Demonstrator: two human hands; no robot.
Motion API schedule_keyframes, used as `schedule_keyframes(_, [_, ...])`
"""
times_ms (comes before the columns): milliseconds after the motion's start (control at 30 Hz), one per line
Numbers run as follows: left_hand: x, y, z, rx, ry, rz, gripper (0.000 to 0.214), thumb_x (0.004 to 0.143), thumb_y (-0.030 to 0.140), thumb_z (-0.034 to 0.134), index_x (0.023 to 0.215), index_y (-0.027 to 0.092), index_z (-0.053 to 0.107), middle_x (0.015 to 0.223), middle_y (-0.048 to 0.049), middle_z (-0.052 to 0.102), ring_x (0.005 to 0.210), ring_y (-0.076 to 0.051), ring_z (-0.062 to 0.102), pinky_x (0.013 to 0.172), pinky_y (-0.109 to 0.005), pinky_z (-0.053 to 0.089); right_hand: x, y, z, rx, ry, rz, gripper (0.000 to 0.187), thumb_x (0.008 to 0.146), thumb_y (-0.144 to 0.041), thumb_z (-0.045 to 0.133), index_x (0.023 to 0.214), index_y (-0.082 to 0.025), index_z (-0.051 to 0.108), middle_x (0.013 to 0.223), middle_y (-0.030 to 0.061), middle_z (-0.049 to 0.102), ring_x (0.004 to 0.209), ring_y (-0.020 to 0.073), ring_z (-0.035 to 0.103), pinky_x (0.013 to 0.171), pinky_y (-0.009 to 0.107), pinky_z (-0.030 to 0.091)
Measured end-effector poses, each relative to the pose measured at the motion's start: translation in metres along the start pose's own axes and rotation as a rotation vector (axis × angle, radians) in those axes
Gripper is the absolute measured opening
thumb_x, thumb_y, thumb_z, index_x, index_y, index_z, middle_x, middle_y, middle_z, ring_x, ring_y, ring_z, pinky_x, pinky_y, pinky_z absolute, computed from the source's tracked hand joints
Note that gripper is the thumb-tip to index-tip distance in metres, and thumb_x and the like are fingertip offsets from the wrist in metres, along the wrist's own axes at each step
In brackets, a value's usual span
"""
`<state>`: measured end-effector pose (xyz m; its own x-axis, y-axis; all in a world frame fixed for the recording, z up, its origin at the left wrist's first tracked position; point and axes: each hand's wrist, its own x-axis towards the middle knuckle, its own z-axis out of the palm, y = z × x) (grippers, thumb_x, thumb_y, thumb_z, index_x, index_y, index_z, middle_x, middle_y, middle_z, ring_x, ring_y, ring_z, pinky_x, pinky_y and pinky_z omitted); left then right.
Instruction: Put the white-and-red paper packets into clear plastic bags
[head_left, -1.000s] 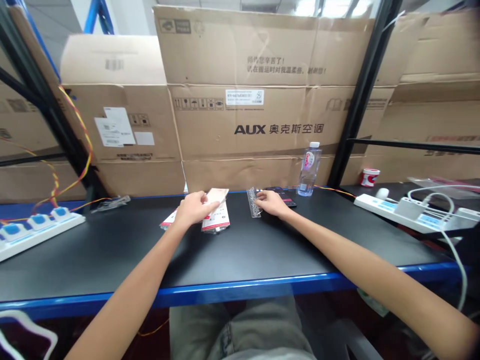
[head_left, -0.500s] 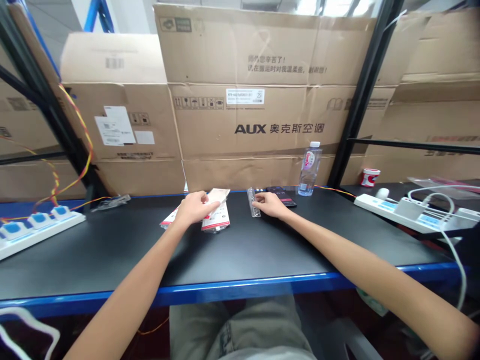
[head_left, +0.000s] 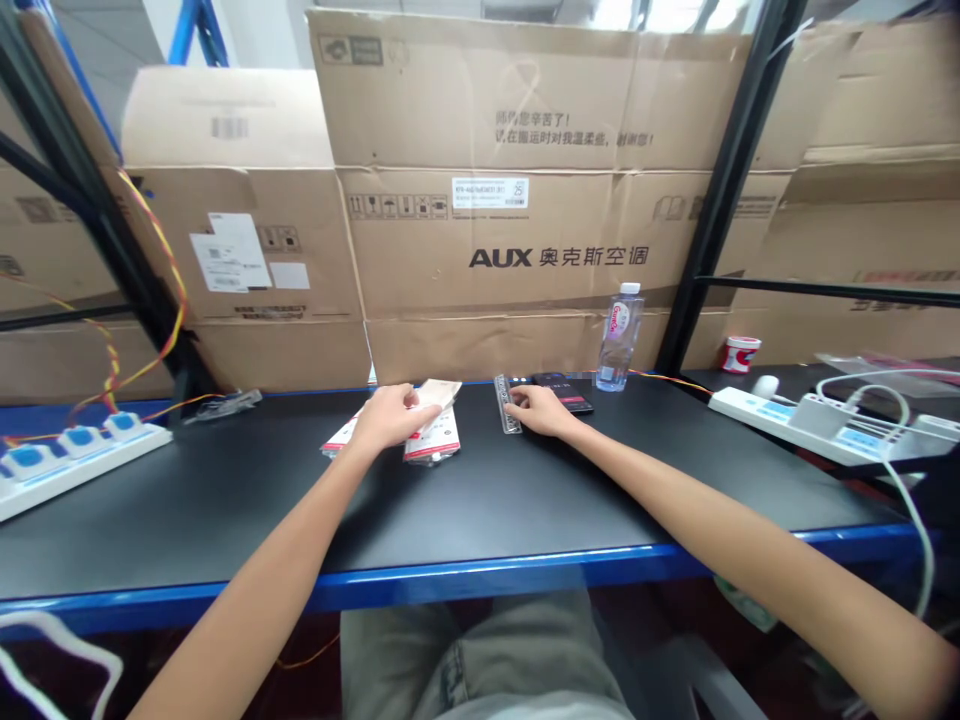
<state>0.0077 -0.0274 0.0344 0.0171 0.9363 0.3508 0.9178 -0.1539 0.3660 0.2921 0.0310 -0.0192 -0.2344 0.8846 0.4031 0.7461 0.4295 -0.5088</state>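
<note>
My left hand (head_left: 390,415) is closed, with the thumb pressed over a pale, flat card-like piece (head_left: 439,392). Under and beside that hand lie white-and-red packets in clear plastic: one packet (head_left: 433,442) shows to the right of the fingers, another packet (head_left: 342,437) to the left, partly covered. My right hand (head_left: 541,411) has its fingertips pinched at the right edge of a narrow, clear strip with a dark pattern (head_left: 507,405), which rests on the black tabletop. Just behind the right hand is a dark, flat box or device (head_left: 568,393), partly hidden.
A water bottle (head_left: 619,338) stands at the back right. Power strips with plugs flank the work area, one power strip (head_left: 82,460) left and another power strip (head_left: 817,430) right. A crumpled plastic bag (head_left: 225,404) lies back left. Cardboard (head_left: 495,290) walls the rear; a red-and-white tub (head_left: 741,354) sits right.
</note>
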Motion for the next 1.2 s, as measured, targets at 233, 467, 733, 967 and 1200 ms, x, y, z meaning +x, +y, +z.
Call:
schedule_keyframes(233, [0.000,0.001,0.001,0.029,0.008,-0.005,0.036,0.072,0.059,0.058,0.078,0.023,0.060,0.089,-0.0043,0.070,0.082,-0.024,0.063,0.065,-0.030,0.039,0.001,0.005,0.002,-0.039,0.045,-0.072,0.036,0.083,-0.033,0.064,0.110,-0.009,0.066,0.107,0.0148,0.070,0.083,0.0205,0.067,0.076,0.029,0.050])
schedule_keyframes(467, [0.004,-0.001,0.013,0.087,0.077,-0.044,0.039,0.074,0.060,0.056,0.082,0.023,0.060,0.099,-0.0087,0.070,0.093,-0.030,0.063,0.074,-0.035,0.043,-0.003,-0.001,-0.003,-0.122,-0.056,-0.181,0.047,0.077,-0.047,0.068,0.109,-0.013,0.069,0.108,0.0130,0.069,0.097,0.0259,0.065,0.086,0.034,0.049])
schedule_keyframes(733, [0.003,0.010,0.031,0.114,0.150,-0.143,0.056,0.081,0.070,0.043,0.106,0.022,0.059,0.115,-0.0148,0.066,0.106,-0.036,0.061,0.084,-0.043,0.045,-0.008,-0.012,-0.003,-0.125,-0.049,-0.205,0.052,0.077,-0.044,0.069,0.116,-0.010,0.066,0.115,0.0166,0.065,0.106,0.0286,0.062,0.095,0.039,0.048])
schedule_keyframes(967, [0.004,0.016,0.032,0.124,0.146,-0.083,0.057,0.085,0.068,0.039,0.109,0.021,0.058,0.116,-0.0164,0.065,0.109,-0.035,0.061,0.087,-0.043,0.045,-0.018,-0.032,0.002,-0.003,-0.049,-0.379,0.042,0.079,-0.034,0.069,0.117,-0.016,0.064,0.119,0.0137,0.064,0.112,0.0263,0.061,0.100,0.041,0.047])
schedule_keyframes(1200, [0.021,-0.036,0.003,0.201,0.081,-0.272,0.062,0.078,0.069,0.047,0.118,0.022,0.057,0.125,-0.0168,0.062,0.110,-0.038,0.060,0.086,-0.045,0.047,-0.025,-0.044,0.002,0.074,-0.069,-0.455,0.037,0.081,-0.030,0.067,0.116,-0.017,0.064,0.119,0.0118,0.064,0.110,0.0239,0.061,0.099,0.040,0.048])
